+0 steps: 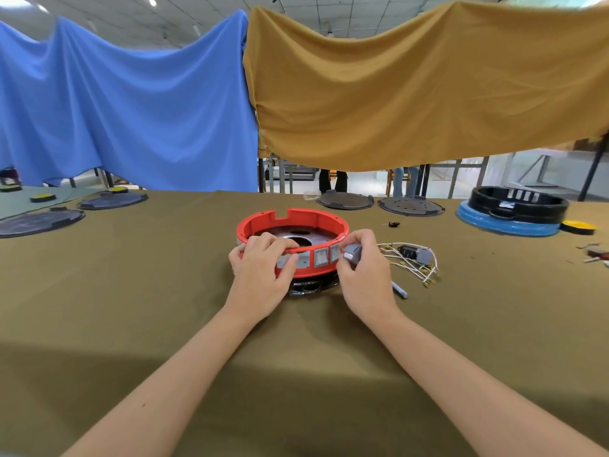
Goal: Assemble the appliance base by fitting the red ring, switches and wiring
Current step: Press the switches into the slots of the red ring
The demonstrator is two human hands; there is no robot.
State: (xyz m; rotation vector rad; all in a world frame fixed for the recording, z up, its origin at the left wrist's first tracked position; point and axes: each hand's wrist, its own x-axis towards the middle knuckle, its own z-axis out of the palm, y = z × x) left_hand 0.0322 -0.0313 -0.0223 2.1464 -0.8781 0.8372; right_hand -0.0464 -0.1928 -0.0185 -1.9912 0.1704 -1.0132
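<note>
The red ring (309,219) sits on a black base (313,285) in the middle of the table. Grey switches (321,257) line its near wall. My left hand (263,272) grips the ring's near left rim, fingers curled over the edge and thumb on a switch. At the ring's right end my right hand (364,268) pinches a grey switch (352,253). A bundle of white wiring (412,262) with brass terminals, a black socket and another grey switch (423,254) lies just right of that hand.
Dark round plates (346,200) (410,206) lie at the far edge, more (43,221) at the left. A black base on a blue ring (514,212) stands far right beside a yellow disc (578,225). A pen (400,289) lies under my right hand.
</note>
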